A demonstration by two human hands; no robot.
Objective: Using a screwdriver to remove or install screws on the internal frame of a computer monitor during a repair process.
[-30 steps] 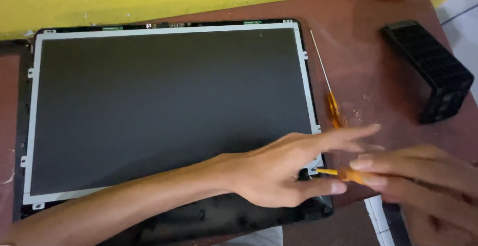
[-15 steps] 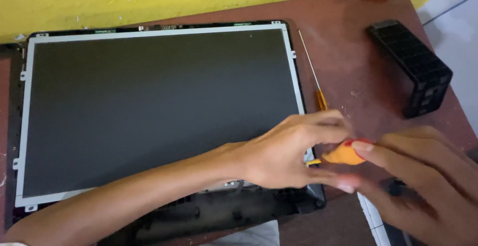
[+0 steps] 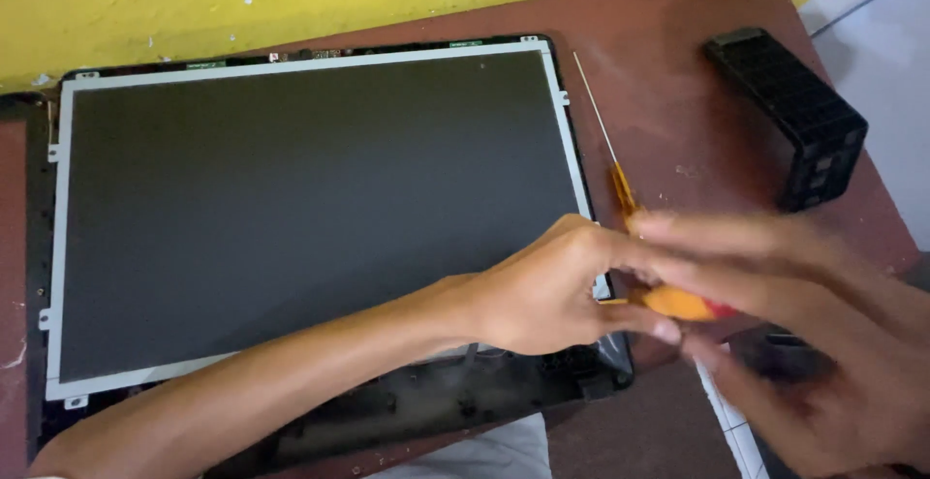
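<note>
both hands now pinch the orange screwdriver together.

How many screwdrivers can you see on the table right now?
2. One thin screwdriver lies on the table right of the screen panel. An orange-handled one sits between both hands; more may be hidden beneath them.

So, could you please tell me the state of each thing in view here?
Screen panel: dark, bezel off, flat in its shell.
Orange screwdriver: pinched between both hands.
Thin screwdriver: lying loose on the table.
Black box: lying untouched.
Left hand: gripping.
Right hand: gripping, blurred.
</note>
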